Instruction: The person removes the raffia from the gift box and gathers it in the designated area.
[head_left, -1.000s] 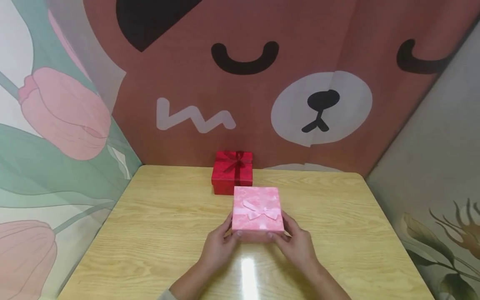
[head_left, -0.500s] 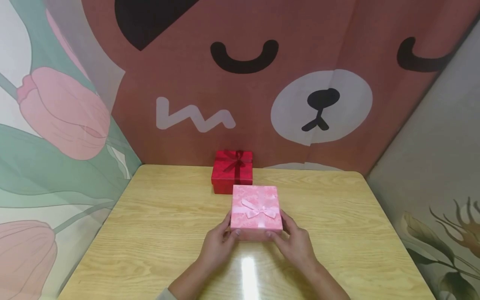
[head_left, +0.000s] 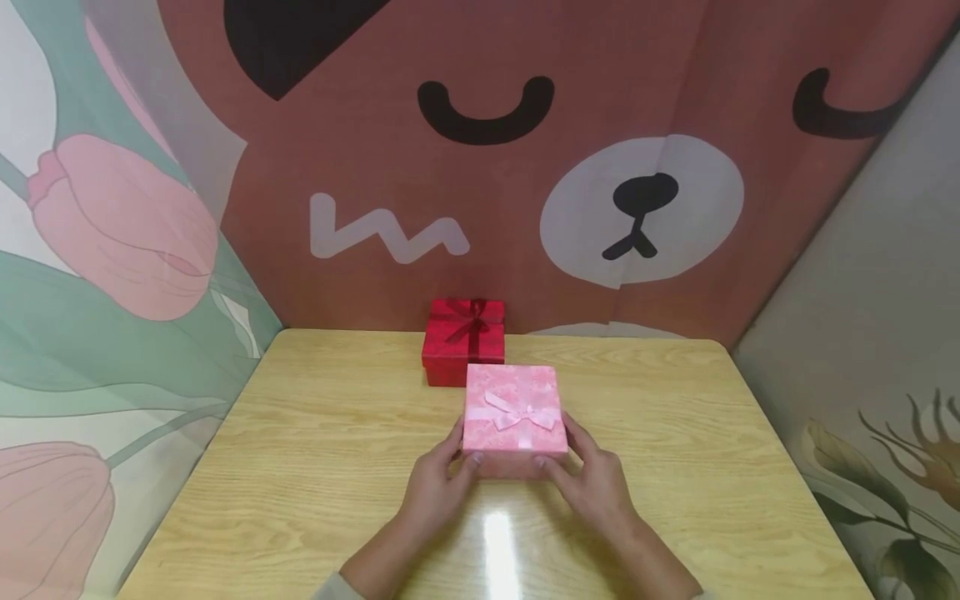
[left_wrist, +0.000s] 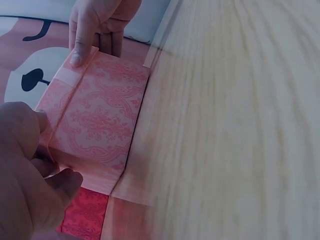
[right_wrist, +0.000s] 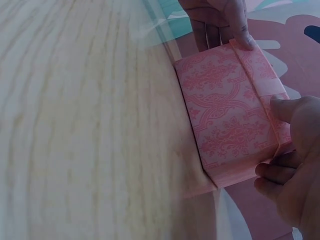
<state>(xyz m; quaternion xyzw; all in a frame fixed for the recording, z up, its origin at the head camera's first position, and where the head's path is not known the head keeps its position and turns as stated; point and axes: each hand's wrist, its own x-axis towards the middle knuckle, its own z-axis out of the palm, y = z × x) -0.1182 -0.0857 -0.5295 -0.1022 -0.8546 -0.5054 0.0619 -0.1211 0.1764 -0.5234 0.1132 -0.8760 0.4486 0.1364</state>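
Note:
A pink gift box (head_left: pixel 514 409) with a pale ribbon bow on its lid is at the middle of the wooden table (head_left: pixel 330 467). My left hand (head_left: pixel 435 492) grips its near left corner, thumb on the front and fingers along the side. The near right corner is held the same way by my right hand (head_left: pixel 598 490). Both wrist views show a patterned box side, with the thumbs at the lid's edge. In the left wrist view the box's lower edge appears to lie on or just at the tabletop. The fingers behind the box are partly hidden.
Behind the pink box, slightly left, stands a red gift box (head_left: pixel 463 333) with a dark red bow, its front corner partly covered. A bear-print curtain (head_left: pixel 360 167) hangs at the table's back edge. Printed hangings flank both sides.
The pink box sits slightly higher in the head view, as the camera view also shifts a little. Both hands keep their hold, and the red box stays put.

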